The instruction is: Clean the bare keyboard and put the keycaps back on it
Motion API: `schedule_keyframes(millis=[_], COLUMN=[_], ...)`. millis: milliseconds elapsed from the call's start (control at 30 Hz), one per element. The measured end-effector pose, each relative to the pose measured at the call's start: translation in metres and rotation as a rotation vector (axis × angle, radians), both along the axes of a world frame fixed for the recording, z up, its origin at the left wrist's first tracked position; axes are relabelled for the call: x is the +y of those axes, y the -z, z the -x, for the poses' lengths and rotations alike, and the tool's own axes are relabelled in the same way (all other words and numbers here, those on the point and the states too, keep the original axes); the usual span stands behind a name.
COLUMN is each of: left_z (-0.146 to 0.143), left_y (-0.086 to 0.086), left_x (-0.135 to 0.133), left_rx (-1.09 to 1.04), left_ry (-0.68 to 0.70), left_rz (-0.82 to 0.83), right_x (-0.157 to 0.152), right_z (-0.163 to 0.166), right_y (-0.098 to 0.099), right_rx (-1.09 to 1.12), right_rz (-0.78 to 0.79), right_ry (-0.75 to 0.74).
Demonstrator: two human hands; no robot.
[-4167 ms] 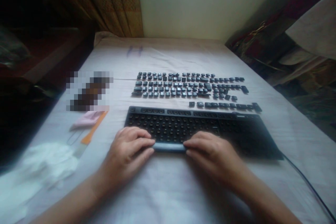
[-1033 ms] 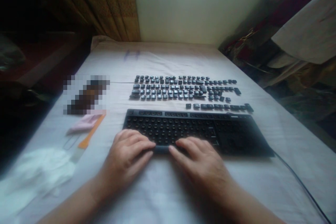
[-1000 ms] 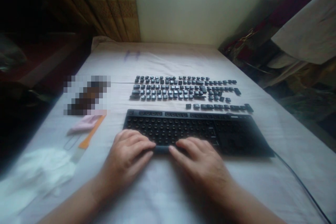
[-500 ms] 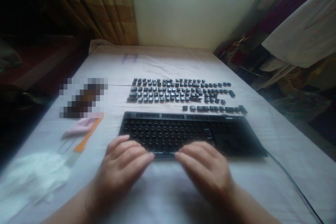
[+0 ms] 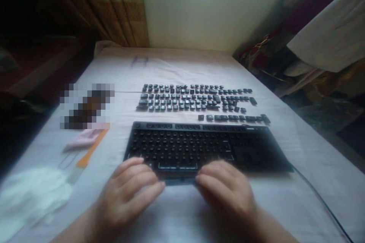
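Observation:
A black keyboard [image 5: 205, 146] with its keycaps off lies on a white cloth-covered table [image 5: 182, 212]. Its long space-bar slot [image 5: 177, 166] shows bare at the front edge. Just in front of that slot, a long dark space bar [image 5: 180, 181] is held between my two hands. My left hand [image 5: 129, 193] pinches its left end with curled fingers. My right hand [image 5: 226, 191] grips its right end the same way. Both hands sit just off the keyboard's near edge. Several loose black keycaps [image 5: 194, 98] lie in rows behind the keyboard.
Left of the keyboard are an orange flat tool [image 5: 91, 148], a pink item [image 5: 82, 139], a wire loop and a crumpled white cloth [image 5: 34, 193]. A blurred-out patch [image 5: 87, 105] lies further back. The keyboard cable [image 5: 319, 197] runs off to the right. Curtains and clutter flank the table.
Both hands drew back toward me from the keyboard's front row, bringing the space bar with them. Its slot now shows empty. The camera tilted slightly.

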State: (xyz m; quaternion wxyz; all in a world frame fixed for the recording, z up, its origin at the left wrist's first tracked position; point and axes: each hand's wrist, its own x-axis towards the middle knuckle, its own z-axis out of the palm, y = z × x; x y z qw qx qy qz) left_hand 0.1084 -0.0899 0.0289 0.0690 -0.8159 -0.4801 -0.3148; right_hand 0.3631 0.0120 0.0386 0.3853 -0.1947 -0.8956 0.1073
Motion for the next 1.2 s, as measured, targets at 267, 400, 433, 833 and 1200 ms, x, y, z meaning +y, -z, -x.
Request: schedule_keyframes(millis=[267, 400, 433, 833, 1200], left_z=[0.003, 0.003, 0.003, 0.006, 0.003], left_y=[0.000, -0.002, -0.002, 0.004, 0.012], left_x=[0.000, 0.003, 0.004, 0.010, 0.015], left_rx=[-0.011, -0.020, -0.018, 0.027, 0.002], left_ry=[0.025, 0.024, 0.019, -0.049, -0.095], left_rz=[0.044, 0.068, 0.078, 0.100, 0.082], right_x=[0.002, 0.002, 0.002, 0.002, 0.004], right_z=[-0.001, -0.001, -0.001, 0.005, 0.003], right_y=[0.000, 0.001, 0.001, 0.005, 0.008], right_rx=[-0.037, -0.040, -0.036, -0.007, -0.038], right_rz=[0.040, 0.080, 0.084, 0.094, 0.177], right_ry=[-0.071, -0.068, -0.065, -0.007, 0.031])
